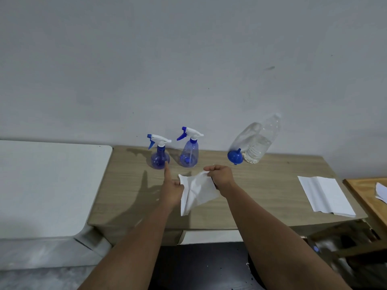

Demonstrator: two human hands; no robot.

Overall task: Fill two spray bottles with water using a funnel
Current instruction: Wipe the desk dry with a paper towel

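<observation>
A crumpled white paper tissue is held over the tan wood-grain laminate desk. It is pinched by the left hand at one edge, index finger stretched out toward the bottles, and gripped by the right hand at its upper corner. Both grips are clamped on the tissue.

Just beyond the tissue, the two translucent blue plastic spray bottles are stood upright. The rounder, squatter one is on the left and the taller conical one is on the right. Both are capped with white trigger heads with blue levers. They appear mostly empty, so light and easily tipped is the likely handling. The walls are thin, smooth and probably slippery if wet. The best hold is judged to be the narrow neck under the trigger collar, with the body steadied while the head is unscrewed.

Right of the tissue, toward the wall, a small blue plastic funnel is lain on its side, touching a large clear ribbed plastic water bottle. That bottle is partly filled, so heavy and sloshy is expected; a mid-body hold suits it.

Far right of the tissue, a flat stack of folded white paper is lain on the desk.
</observation>
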